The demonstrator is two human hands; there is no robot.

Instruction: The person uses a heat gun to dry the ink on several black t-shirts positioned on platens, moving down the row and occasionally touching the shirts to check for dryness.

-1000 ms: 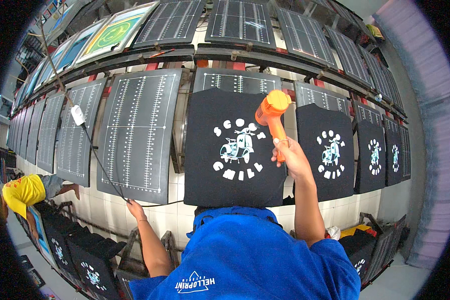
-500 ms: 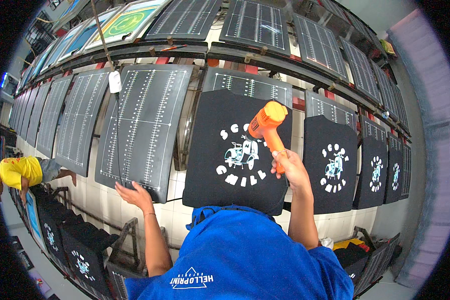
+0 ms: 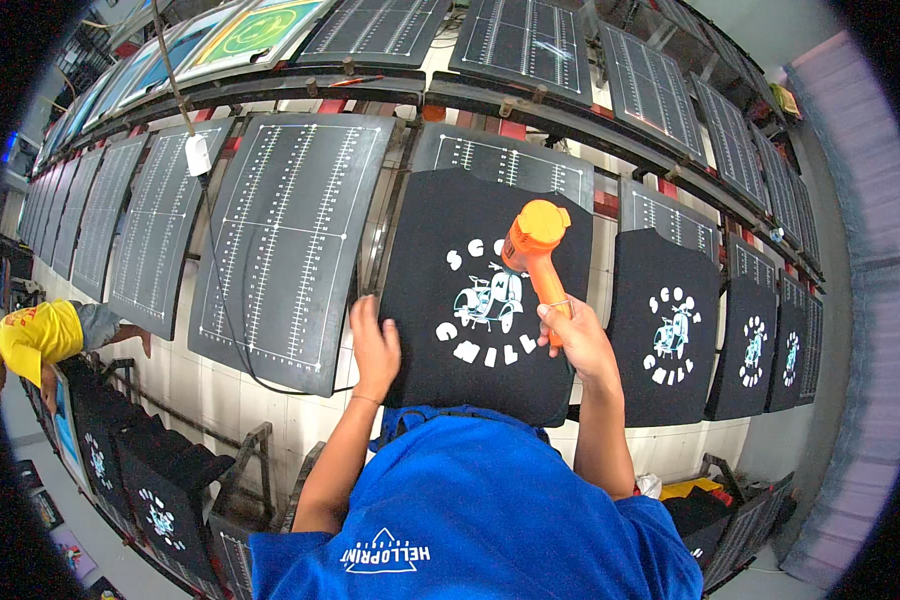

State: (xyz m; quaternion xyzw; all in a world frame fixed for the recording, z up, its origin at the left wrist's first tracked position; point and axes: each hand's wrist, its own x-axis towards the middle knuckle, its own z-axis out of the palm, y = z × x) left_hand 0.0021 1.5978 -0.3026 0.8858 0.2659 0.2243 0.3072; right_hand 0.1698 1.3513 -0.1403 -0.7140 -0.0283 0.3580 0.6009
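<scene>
Right hand [image 3: 578,340] fingers clamped on orange heat gun [image 3: 533,243]; left hand [image 3: 375,345] fingers together, flat at black shirt [image 3: 480,300] left edge

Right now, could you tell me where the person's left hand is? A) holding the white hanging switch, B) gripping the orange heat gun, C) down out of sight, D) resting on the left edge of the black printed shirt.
D: the left hand lies flat on the left edge of the black shirt, while the right hand grips the orange heat gun.
</scene>
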